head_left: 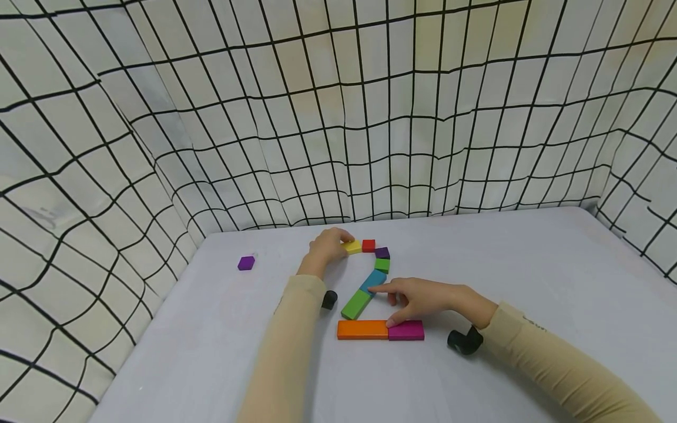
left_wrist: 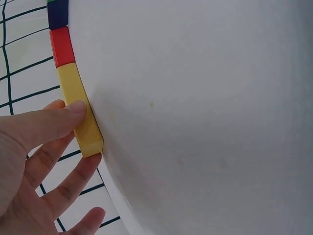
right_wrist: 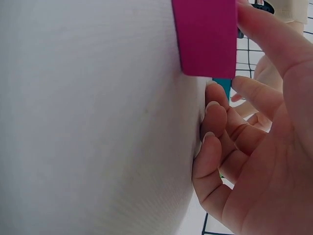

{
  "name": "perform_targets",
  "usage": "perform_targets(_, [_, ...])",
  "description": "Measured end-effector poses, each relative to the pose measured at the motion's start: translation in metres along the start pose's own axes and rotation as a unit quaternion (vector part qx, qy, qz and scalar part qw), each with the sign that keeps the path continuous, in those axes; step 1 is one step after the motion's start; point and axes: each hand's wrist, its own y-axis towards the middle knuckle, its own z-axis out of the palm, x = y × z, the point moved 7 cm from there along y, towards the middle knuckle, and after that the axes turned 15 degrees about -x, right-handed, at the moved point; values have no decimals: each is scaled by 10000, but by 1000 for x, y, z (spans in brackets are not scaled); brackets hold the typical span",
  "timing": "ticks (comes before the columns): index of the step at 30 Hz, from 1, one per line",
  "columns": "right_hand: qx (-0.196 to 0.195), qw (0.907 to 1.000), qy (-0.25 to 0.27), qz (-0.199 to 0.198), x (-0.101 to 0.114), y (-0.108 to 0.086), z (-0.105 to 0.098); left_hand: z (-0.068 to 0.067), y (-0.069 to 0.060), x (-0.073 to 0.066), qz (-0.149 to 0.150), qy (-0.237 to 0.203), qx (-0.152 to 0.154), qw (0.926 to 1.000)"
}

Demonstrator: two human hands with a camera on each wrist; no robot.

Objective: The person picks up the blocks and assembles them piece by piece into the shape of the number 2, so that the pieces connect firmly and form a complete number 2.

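Coloured blocks lie end to end on the white table in a shape like a figure 2. At its upper end my left hand (head_left: 328, 245) pinches a yellow block (left_wrist: 79, 105) between thumb and fingers, its end against a red block (head_left: 368, 245). Down the curve follow a dark purple block (head_left: 382, 253), a small green block (head_left: 382, 265), a blue block (head_left: 376, 278) and a longer green block (head_left: 356, 305). My right hand (head_left: 423, 296) touches the blue block with its index fingertip. Its thumb rests where an orange block (head_left: 362, 330) meets a magenta block (head_left: 409, 331).
A loose purple block (head_left: 245, 263) lies toward the table's left edge. Black netting (head_left: 338, 123) on a grid surrounds the back and sides of the white table (head_left: 211, 352). Dark wrist cameras (head_left: 465, 341) sit by both sleeves.
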Motion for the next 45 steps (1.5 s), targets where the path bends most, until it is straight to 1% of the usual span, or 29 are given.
perform_targets(8, [-25, 10000, -11, 44, -1, 0, 0, -2, -1, -2, -28, -18, 8, 10000])
perform_targets(17, [-31, 9999, 111, 14, 1, 0, 0, 0, 0, 0, -73, -26, 22, 10000])
perform_targets(25, [-20, 9999, 102, -41, 2, -1, 1, -6, -3, 5, -82, 13, -36, 10000])
perform_targets(30, [-9, 10000, 38, 26, 1, -1, 1, -11, -5, 8, -50, 22, -77, 10000])
perform_targets(35, [10, 10000, 71, 45, 0, 0, 0, -10, -4, 10, 4, 117, -4, 9999])
perform_targets(40, [2, 10000, 39, 43, 0, 0, 0, -8, -3, 9, 72, 146, -24, 9999])
perform_targets(45, [-12, 9999, 79, 69, 0, 0, 1, -7, -3, 9, 60, 175, -29, 9998])
